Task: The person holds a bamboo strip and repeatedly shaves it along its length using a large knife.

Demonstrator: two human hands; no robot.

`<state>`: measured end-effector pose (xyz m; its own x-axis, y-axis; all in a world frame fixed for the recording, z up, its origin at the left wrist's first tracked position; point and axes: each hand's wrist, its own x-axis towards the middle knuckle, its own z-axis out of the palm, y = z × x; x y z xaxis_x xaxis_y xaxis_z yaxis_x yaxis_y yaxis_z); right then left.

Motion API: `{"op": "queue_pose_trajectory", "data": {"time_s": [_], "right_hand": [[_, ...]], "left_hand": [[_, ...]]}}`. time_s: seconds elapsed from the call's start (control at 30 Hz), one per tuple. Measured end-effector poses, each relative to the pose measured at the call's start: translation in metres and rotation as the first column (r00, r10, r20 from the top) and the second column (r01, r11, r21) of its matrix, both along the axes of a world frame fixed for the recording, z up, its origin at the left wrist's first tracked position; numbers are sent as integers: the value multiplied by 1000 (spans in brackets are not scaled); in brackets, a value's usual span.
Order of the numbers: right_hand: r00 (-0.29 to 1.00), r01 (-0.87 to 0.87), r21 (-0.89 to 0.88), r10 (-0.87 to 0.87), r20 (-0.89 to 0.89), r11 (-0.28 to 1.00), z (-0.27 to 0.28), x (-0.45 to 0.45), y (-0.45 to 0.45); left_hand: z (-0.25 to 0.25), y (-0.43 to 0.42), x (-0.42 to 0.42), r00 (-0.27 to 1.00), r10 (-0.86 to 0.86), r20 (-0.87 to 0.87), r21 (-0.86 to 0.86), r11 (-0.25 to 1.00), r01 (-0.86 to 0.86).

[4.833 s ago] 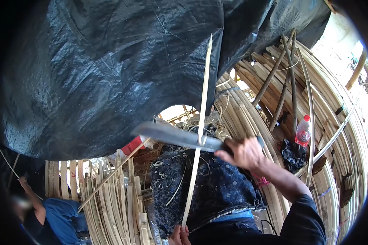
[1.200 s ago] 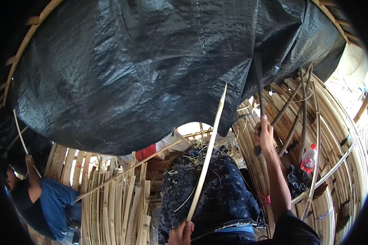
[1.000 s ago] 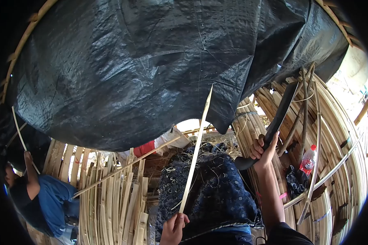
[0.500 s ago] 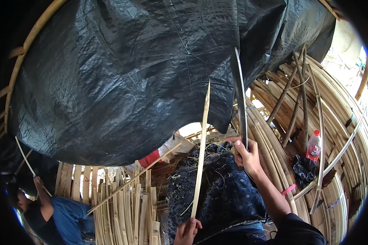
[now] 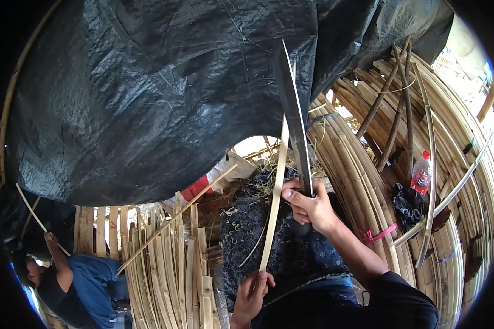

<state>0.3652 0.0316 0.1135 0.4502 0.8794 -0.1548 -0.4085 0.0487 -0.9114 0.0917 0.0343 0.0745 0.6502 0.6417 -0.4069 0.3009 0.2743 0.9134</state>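
Observation:
My left hand (image 5: 252,293) is closed around the lower end of a pale bamboo strip (image 5: 273,219), which stands up and leans slightly right. In my right hand (image 5: 310,205) is the handle of a machete (image 5: 292,104) with a long dark blade and a bright edge. The blade points up and crosses in front of the strip's upper part; whether they touch I cannot tell. My right fingers are close to the strip's middle. A dark blue patterned cloth (image 5: 241,225) with curly shavings on it covers my lap beneath both hands.
A black tarp (image 5: 164,104) hangs in front. Bundled bamboo slats (image 5: 357,175) lie on the right, with a red-capped bottle (image 5: 421,174) and black plastic bag (image 5: 408,203). More slats (image 5: 164,274) stand at left, where another person (image 5: 88,285) sits holding a thin strip.
My right hand and the machete have moved left, bringing the blade across the bamboo strip. The strip's lower end and my left hand have shifted slightly up and right.

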Motion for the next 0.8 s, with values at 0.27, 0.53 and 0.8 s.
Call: {"op": "queue_pose_trajectory", "data": {"time_s": [0.27, 0.53, 0.8], "right_hand": [[998, -14, 43, 16, -61, 999, 3, -6, 1], [917, 27, 44, -43, 397, 999, -18, -26, -16], [-108, 62, 15, -8, 994, 998, -27, -26, -36]], "left_hand": [[6, -3, 0, 999, -27, 20, -32, 999, 28], [8, -1, 4, 999, -7, 34, -31, 999, 8], [13, -5, 9, 991, 76, -112, 438, 899, -19]]}}
